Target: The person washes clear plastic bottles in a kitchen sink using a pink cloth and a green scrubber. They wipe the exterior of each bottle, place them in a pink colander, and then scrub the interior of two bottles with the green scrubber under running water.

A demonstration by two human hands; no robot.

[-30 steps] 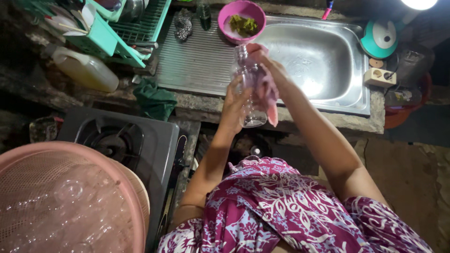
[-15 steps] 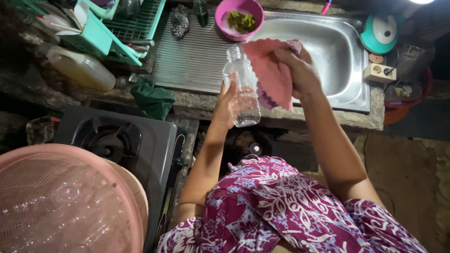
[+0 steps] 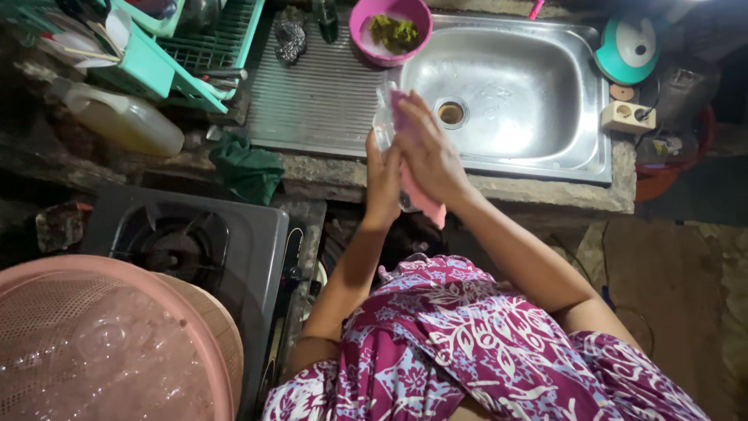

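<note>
A clear glass bottle (image 3: pixel 383 125) stands upright in the air over the front edge of the steel sink (image 3: pixel 538 93). My left hand (image 3: pixel 382 183) grips its lower part from the left. My right hand (image 3: pixel 428 152) is wrapped over the bottle's side and presses a pink cloth (image 3: pixel 425 203) against the glass. The cloth's loose end hangs below my right palm. Most of the bottle is hidden by the two hands.
A pink bowl (image 3: pixel 389 30) with green scraps sits on the ribbed drainboard (image 3: pixel 319 86). A teal dish rack (image 3: pixel 179 47), a plastic jug of yellowish liquid (image 3: pixel 125 121) and a green rag (image 3: pixel 249 168) lie left. A gas stove (image 3: pixel 195 242) and pink basket (image 3: pixel 93 343) are at lower left.
The pink cloth was spread out to the bottle's right; now my right hand has closed it onto the bottle's side. The bottle stayed in my left hand.
</note>
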